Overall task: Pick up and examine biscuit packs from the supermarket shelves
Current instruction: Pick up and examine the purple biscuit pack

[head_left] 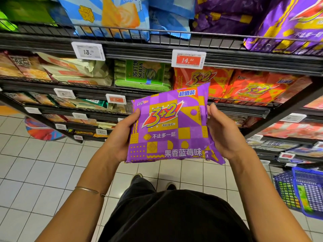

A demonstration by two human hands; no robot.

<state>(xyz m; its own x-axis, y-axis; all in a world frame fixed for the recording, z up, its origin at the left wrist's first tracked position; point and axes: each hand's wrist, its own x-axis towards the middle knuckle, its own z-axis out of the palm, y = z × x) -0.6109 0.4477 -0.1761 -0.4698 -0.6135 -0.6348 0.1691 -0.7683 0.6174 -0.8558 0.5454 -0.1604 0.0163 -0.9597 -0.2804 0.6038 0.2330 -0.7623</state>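
In front of the black metal supermarket shelves, you hold a purple-and-yellow plastic biscuit pack marked "3+2", its printed face turned up toward you. Your left hand grips the pack's left edge, thumb laid over the front (fingers hidden behind). Your right hand cups the right edge, thumb at the upper corner. Far behind the pack sit orange-red foil packs of the same brand, under a red price tag. A blue plastic basket stands on the white tiled floor at the right.
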